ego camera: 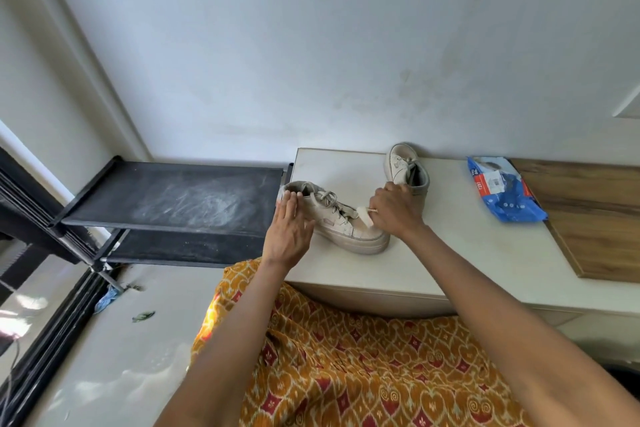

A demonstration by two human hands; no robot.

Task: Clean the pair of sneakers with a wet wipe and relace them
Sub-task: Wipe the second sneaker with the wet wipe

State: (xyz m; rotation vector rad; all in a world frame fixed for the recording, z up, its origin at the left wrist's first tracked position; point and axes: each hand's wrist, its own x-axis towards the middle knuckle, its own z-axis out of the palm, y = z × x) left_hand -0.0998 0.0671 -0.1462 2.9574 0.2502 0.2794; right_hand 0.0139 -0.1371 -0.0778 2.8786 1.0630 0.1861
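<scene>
Head view, read from left to right. At the left edge of the frame I see a black shoe rack (173, 198), its top shelf dusty, standing on a pale floor with a crumpled blue scrap (107, 298) below it. Right of the rack, at centre frame, is a cream cabinet top (450, 253). My left hand (289, 230) lies flat with fingers straight against the heel side of the near sneaker (341, 222), which sits upright on its thick sole with laces threaded and its toe pointing right. Just right of it, my right hand (394, 210) has its fingers curled round a folded white wet wipe (365, 217), pressing it on the toe area of that sneaker. Behind this hand, against the wall, stands the second sneaker (408, 168), laced, toe toward the wall. Further right lies a blue wet-wipe packet (502, 189), touching a wooden board (595, 215) at the right edge. An orange patterned garment (346, 357) fills the lower centre.
</scene>
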